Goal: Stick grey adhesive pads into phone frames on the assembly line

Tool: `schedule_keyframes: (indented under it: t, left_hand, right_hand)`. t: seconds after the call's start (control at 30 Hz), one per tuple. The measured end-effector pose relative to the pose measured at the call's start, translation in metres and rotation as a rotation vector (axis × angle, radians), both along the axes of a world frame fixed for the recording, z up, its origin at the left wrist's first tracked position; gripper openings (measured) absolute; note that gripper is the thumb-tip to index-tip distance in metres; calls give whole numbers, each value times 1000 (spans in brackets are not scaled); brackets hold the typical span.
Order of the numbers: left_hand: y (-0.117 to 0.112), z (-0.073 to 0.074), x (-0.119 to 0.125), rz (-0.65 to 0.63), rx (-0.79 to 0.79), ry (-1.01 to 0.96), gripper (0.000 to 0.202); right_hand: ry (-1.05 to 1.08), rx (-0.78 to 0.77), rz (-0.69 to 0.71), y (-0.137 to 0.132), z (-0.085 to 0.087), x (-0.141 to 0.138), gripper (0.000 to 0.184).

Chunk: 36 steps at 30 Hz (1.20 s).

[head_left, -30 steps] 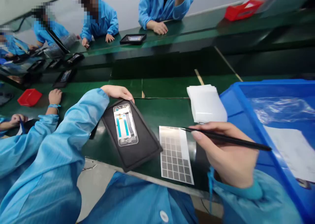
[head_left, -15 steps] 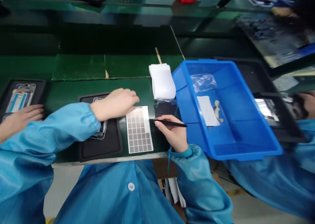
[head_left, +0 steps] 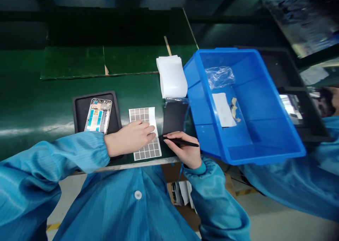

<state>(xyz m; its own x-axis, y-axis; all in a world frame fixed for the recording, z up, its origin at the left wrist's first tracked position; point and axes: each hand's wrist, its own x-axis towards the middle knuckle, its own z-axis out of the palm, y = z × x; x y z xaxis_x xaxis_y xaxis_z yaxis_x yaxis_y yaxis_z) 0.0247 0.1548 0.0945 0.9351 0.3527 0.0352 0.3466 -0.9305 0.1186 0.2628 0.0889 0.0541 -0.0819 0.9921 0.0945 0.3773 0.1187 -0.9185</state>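
Observation:
My left hand (head_left: 134, 137) lies over the middle of a white sheet of grey square stickers (head_left: 148, 152), its fingers resting on the sheet and slightly bent. My right hand (head_left: 186, 154) grips slim black tweezers (head_left: 182, 142) like a pen. Their tip is at the sheet's right edge, close to my left fingertips; whether it touches a sticker I cannot tell. Left of the sheet, an opened phone body (head_left: 98, 114) with blue strips lies in a black tray (head_left: 79, 108). My left wrist and sleeve hide the tray's near part.
A large blue bin (head_left: 251, 128) holds clear plastic film and a white paper. Between it and the sheet are a stack of white papers (head_left: 173, 78) and a dark sheet in clear plastic (head_left: 174, 117). Another person's hand (head_left: 333, 100) is at far right, beside a black tray (head_left: 312, 128).
My left hand has moved down the sticker sheet, from its top edge to its middle, uncovering the phone. The tweezers stay by the sheet's right edge. The view has shifted; another person's left-side hand is gone.

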Motion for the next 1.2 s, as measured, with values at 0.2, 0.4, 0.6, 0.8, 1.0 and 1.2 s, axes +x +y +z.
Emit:
schedule_keyframes:
  t: [0.2, 0.4, 0.6, 0.8, 1.0, 1.2]
  left_hand:
    - [-1, -2, 0, -13, 34, 35, 21]
    - [-2, -3, 1, -19, 41, 58, 24]
    - [-3, -3, 1, -16, 53, 43, 25]
    - [-3, -2, 0, -18, 55, 38, 26]
    - [-4, -1, 0, -32, 62, 59, 28]
    - [-5, -2, 0, -23, 71, 58, 26]
  right_hand:
    - [-16, -10, 34, 1, -1, -2, 11]
    - [-17, -2, 40, 2, 0, -2, 10]
    - [-18, -9, 58, 2, 1, 0, 10]
    - [-43, -22, 40, 2, 2, -2, 13]
    - [-26, -6, 34, 2, 1, -2, 9]
    - [46, -23, -8, -1, 0, 2, 9]
